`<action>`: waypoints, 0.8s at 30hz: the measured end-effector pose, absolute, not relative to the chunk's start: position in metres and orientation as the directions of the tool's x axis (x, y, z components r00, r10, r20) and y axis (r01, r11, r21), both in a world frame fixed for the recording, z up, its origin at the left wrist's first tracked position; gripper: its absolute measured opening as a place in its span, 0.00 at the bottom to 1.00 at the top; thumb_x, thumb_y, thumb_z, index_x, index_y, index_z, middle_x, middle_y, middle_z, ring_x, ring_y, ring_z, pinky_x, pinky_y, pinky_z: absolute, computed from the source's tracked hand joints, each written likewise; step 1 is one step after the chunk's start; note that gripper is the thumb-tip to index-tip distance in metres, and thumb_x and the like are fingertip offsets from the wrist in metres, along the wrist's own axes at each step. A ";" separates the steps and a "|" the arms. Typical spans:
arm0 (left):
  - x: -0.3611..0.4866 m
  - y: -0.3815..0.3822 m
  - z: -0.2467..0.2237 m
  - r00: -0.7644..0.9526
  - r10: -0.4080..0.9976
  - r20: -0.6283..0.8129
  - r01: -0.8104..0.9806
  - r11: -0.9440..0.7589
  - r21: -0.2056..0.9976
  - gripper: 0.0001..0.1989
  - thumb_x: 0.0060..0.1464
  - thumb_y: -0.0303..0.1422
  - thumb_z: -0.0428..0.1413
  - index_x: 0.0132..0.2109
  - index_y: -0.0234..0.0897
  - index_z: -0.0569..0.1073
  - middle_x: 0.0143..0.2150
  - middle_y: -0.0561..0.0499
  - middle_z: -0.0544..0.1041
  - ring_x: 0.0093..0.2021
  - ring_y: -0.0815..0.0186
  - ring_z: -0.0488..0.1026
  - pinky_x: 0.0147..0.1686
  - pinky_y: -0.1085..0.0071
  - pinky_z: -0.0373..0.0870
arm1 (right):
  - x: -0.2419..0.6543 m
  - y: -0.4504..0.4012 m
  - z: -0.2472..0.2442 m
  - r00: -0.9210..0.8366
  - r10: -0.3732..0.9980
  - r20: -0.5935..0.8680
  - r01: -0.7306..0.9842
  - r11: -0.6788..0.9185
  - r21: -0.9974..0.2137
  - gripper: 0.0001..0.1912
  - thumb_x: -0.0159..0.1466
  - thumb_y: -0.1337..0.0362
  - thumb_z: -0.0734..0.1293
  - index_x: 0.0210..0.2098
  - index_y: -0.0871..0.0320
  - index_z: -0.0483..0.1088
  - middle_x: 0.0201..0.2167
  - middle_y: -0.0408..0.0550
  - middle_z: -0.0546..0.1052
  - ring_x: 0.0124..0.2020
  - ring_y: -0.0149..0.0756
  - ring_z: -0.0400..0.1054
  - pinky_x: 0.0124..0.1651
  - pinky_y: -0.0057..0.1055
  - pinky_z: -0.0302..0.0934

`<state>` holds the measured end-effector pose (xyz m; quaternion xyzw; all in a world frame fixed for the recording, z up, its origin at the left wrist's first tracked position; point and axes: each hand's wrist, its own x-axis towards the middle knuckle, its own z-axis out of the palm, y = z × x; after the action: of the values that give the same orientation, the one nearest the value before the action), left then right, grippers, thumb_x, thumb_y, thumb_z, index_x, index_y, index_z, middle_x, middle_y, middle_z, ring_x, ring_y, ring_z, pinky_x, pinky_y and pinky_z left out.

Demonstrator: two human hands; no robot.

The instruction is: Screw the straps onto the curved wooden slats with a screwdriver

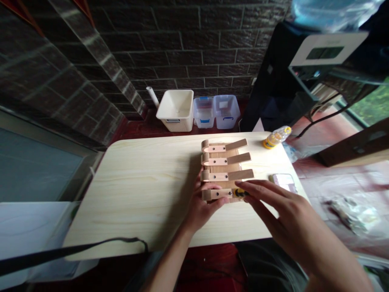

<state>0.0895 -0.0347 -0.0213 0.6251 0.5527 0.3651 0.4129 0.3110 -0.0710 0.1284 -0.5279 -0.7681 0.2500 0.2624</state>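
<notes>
On the light wooden table stands a wooden hook rack with several curved wooden hooks in a row, most showing two dark screws. My left hand is closed around the nearest hook, its thumb on the near side and fingers on the far side. My right hand pinches a short yellow-and-black screwdriver between thumb and fingers. Its tip points left at a screw in the nearest hook; I cannot tell whether they touch. Part of the rack's board is hidden behind the hooks and hands.
A clear bottle with yellow ends and a phone lie at the table's right side. A cream bin and two clear bins stand behind it by the brick wall. A black strap crosses the near left corner.
</notes>
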 end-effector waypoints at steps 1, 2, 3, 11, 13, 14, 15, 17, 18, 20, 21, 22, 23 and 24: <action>0.090 -0.035 -0.020 0.128 0.992 -0.004 0.385 -0.046 0.922 0.16 0.51 0.45 0.72 0.44 0.44 0.85 0.43 0.46 0.79 0.50 0.50 0.78 0.68 0.43 0.69 | 0.311 -0.070 0.128 -0.302 0.943 0.137 0.678 0.314 -0.664 0.20 0.79 0.64 0.63 0.67 0.45 0.75 0.59 0.48 0.84 0.55 0.42 0.84 0.51 0.32 0.79; 0.089 -0.035 -0.019 0.135 0.991 -0.008 0.383 -0.044 0.923 0.16 0.51 0.45 0.72 0.44 0.44 0.85 0.43 0.46 0.79 0.50 0.50 0.78 0.68 0.43 0.69 | 0.312 -0.070 0.127 -0.299 0.944 0.139 0.676 0.312 -0.667 0.20 0.79 0.64 0.64 0.66 0.45 0.75 0.59 0.48 0.84 0.54 0.42 0.84 0.51 0.31 0.79; 0.089 -0.034 -0.018 0.141 0.990 -0.011 0.383 -0.044 0.923 0.16 0.52 0.45 0.72 0.44 0.44 0.85 0.43 0.46 0.79 0.50 0.50 0.78 0.68 0.44 0.69 | 0.311 -0.069 0.127 -0.295 0.945 0.140 0.674 0.310 -0.670 0.19 0.78 0.64 0.64 0.66 0.45 0.76 0.58 0.48 0.84 0.53 0.42 0.84 0.50 0.31 0.79; 0.091 -0.034 -0.019 0.125 0.992 0.022 0.377 -0.068 0.924 0.15 0.52 0.44 0.71 0.43 0.43 0.83 0.51 0.45 0.78 0.49 0.55 0.76 0.65 0.50 0.72 | 0.310 -0.068 0.134 -0.372 0.921 0.117 0.611 0.338 -0.715 0.21 0.78 0.65 0.63 0.67 0.47 0.74 0.63 0.51 0.81 0.58 0.39 0.81 0.60 0.31 0.75; 0.092 -0.034 -0.021 0.121 0.992 0.031 0.381 -0.075 0.921 0.15 0.52 0.43 0.71 0.43 0.43 0.82 0.49 0.46 0.77 0.48 0.55 0.77 0.63 0.51 0.73 | 0.313 -0.070 0.136 -0.391 0.914 0.108 0.590 0.340 -0.732 0.23 0.78 0.67 0.62 0.69 0.47 0.72 0.62 0.50 0.81 0.57 0.36 0.81 0.60 0.28 0.74; 0.093 -0.035 -0.021 0.118 0.992 0.035 0.387 -0.078 0.919 0.14 0.52 0.43 0.71 0.43 0.43 0.82 0.47 0.46 0.78 0.47 0.56 0.77 0.63 0.51 0.73 | 0.315 -0.070 0.137 -0.395 0.913 0.104 0.582 0.336 -0.741 0.23 0.78 0.67 0.63 0.69 0.46 0.72 0.60 0.49 0.82 0.56 0.34 0.81 0.59 0.26 0.74; 0.093 -0.035 -0.021 0.116 0.992 0.038 0.394 -0.081 0.916 0.14 0.53 0.43 0.71 0.43 0.43 0.82 0.45 0.47 0.78 0.46 0.56 0.77 0.63 0.51 0.73 | 0.317 -0.070 0.137 -0.398 0.912 0.098 0.575 0.331 -0.748 0.22 0.78 0.67 0.63 0.68 0.45 0.72 0.58 0.47 0.83 0.54 0.32 0.81 0.58 0.24 0.73; 0.093 -0.036 -0.021 0.116 0.992 0.045 0.410 -0.089 0.908 0.14 0.54 0.44 0.71 0.43 0.43 0.82 0.42 0.48 0.77 0.45 0.56 0.77 0.63 0.51 0.73 | 0.321 -0.070 0.137 -0.390 0.916 0.094 0.565 0.319 -0.761 0.20 0.78 0.66 0.64 0.66 0.44 0.74 0.53 0.44 0.84 0.50 0.29 0.82 0.56 0.21 0.73; 0.093 -0.037 -0.020 0.117 0.992 0.049 0.418 -0.094 0.904 0.13 0.54 0.44 0.70 0.43 0.43 0.82 0.42 0.48 0.77 0.45 0.56 0.78 0.63 0.51 0.73 | 0.322 -0.070 0.136 -0.381 0.920 0.092 0.561 0.310 -0.767 0.19 0.78 0.65 0.64 0.64 0.43 0.75 0.50 0.43 0.85 0.49 0.29 0.82 0.56 0.20 0.72; 0.094 -0.037 -0.020 0.119 0.991 0.059 0.429 -0.105 0.897 0.13 0.55 0.43 0.70 0.42 0.43 0.82 0.42 0.47 0.78 0.45 0.55 0.78 0.63 0.50 0.73 | 0.324 -0.068 0.136 -0.371 0.924 0.095 0.551 0.301 -0.778 0.17 0.78 0.64 0.65 0.62 0.43 0.77 0.46 0.42 0.85 0.48 0.29 0.81 0.55 0.20 0.72; 0.094 -0.037 -0.020 0.120 0.991 0.065 0.432 -0.111 0.895 0.13 0.55 0.43 0.70 0.42 0.43 0.82 0.42 0.47 0.78 0.45 0.55 0.78 0.62 0.50 0.73 | 0.324 -0.066 0.136 -0.369 0.925 0.092 0.546 0.296 -0.784 0.16 0.78 0.63 0.65 0.61 0.44 0.77 0.45 0.42 0.85 0.48 0.29 0.81 0.55 0.21 0.72; 0.094 -0.037 -0.020 0.120 0.990 0.072 0.433 -0.117 0.894 0.13 0.55 0.43 0.70 0.42 0.42 0.82 0.42 0.47 0.77 0.45 0.55 0.78 0.62 0.50 0.73 | 0.324 -0.065 0.136 -0.372 0.924 0.088 0.538 0.292 -0.791 0.15 0.78 0.63 0.65 0.60 0.44 0.78 0.46 0.42 0.85 0.48 0.30 0.81 0.56 0.21 0.72; 0.094 -0.036 -0.021 0.117 0.990 0.081 0.433 -0.124 0.893 0.13 0.55 0.43 0.71 0.42 0.43 0.81 0.42 0.47 0.77 0.45 0.55 0.78 0.62 0.50 0.74 | 0.324 -0.063 0.137 -0.382 0.921 0.080 0.528 0.288 -0.799 0.13 0.78 0.62 0.66 0.58 0.44 0.79 0.48 0.43 0.85 0.50 0.30 0.81 0.56 0.21 0.71; 0.094 -0.036 -0.021 0.112 0.990 0.091 0.432 -0.131 0.892 0.13 0.54 0.43 0.71 0.42 0.43 0.81 0.42 0.47 0.77 0.45 0.56 0.77 0.61 0.50 0.74 | 0.323 -0.062 0.137 -0.395 0.916 0.071 0.513 0.284 -0.810 0.11 0.78 0.61 0.66 0.55 0.44 0.79 0.51 0.43 0.85 0.51 0.31 0.80 0.56 0.21 0.71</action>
<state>0.0943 -0.0363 -0.0213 0.6490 0.5475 0.3799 0.3670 0.3231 -0.0621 0.1373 -0.4753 -0.7519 0.3634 0.2771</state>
